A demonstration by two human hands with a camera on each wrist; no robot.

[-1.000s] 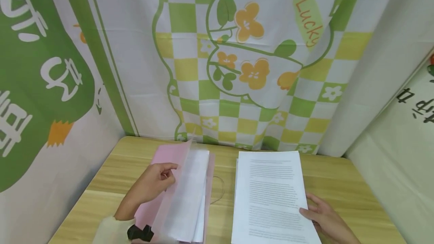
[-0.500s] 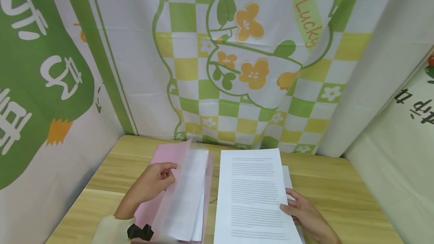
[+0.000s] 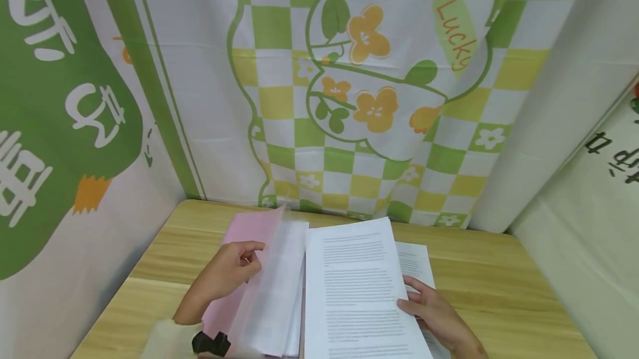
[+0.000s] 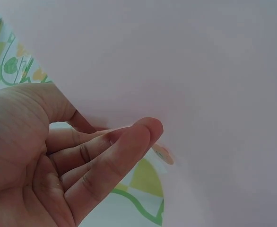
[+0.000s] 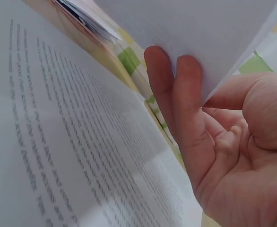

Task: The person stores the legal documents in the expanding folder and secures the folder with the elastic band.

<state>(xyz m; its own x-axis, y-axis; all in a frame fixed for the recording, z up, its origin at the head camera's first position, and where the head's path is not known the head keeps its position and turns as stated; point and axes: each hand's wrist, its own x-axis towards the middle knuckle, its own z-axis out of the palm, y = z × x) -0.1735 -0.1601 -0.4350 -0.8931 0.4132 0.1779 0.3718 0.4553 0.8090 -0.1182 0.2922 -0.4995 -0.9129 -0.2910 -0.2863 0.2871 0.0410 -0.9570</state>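
With the dial centred on the head view, we find nearest, toward 5 o'clock, the right hand (image 3: 439, 314), its thumb and fingers pinching the right edge of the printed paper (image 3: 354, 287), raised between 5 and 6 o'clock, with a loose page (image 3: 416, 259) partly behind it. Between 7 and 8 o'clock, we see the left hand (image 3: 227, 270) pinching the lifted cover of the pink folder (image 3: 248, 228), which lies on the counter (image 3: 499, 287) near 7 o'clock, white papers (image 3: 295, 242) inside. At 12 o'clock, we note the checkered curtain (image 3: 364, 184).
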